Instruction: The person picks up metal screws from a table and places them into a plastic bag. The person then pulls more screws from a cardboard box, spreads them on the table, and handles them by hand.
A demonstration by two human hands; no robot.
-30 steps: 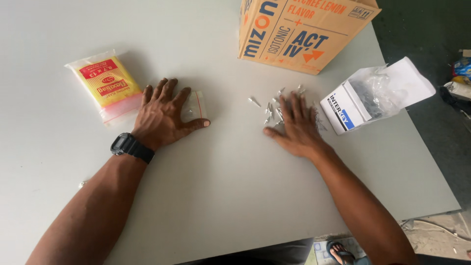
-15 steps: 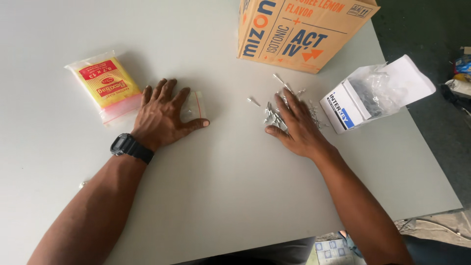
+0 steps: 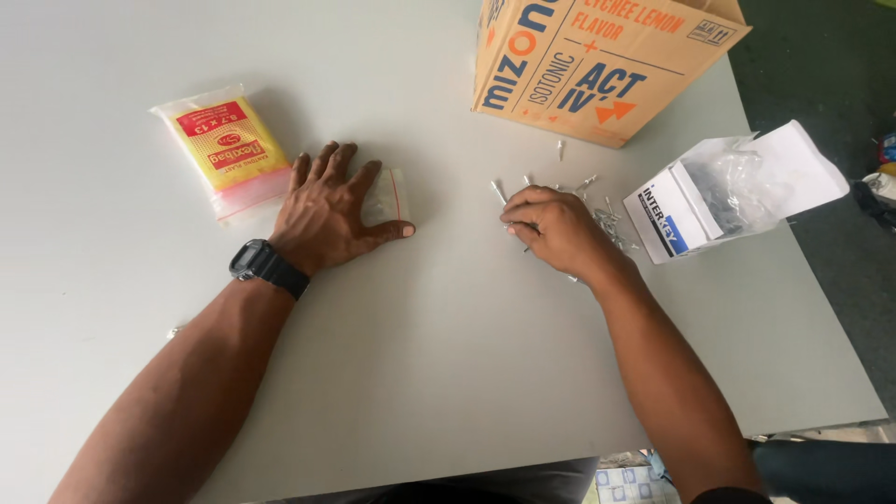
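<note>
Grey table (image 3: pixel 448 373): right hand (image 3: pixel 555 229) fingers curled over small silvery screws (image 3: pixel 607 222), left hand (image 3: pixel 327 215) flat on clear bag (image 3: pixel 387 196).

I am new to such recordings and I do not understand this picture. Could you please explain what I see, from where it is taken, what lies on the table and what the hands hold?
There is no machine here: a person works with two bare hands. The one picture comes from a camera worn on the person's head, looking down at a pale table.

The left hand, with a black watch on its wrist, lies flat on a small clear zip bag. The right hand has its fingers curled over a scatter of small metal screws; whether its grip has closed on one, I cannot tell.

Also on the table: a yellow and red packet of bags on the left, a large brown cardboard box at the far edge, and an open small white box with a clear plastic bag inside, on the right.
</note>
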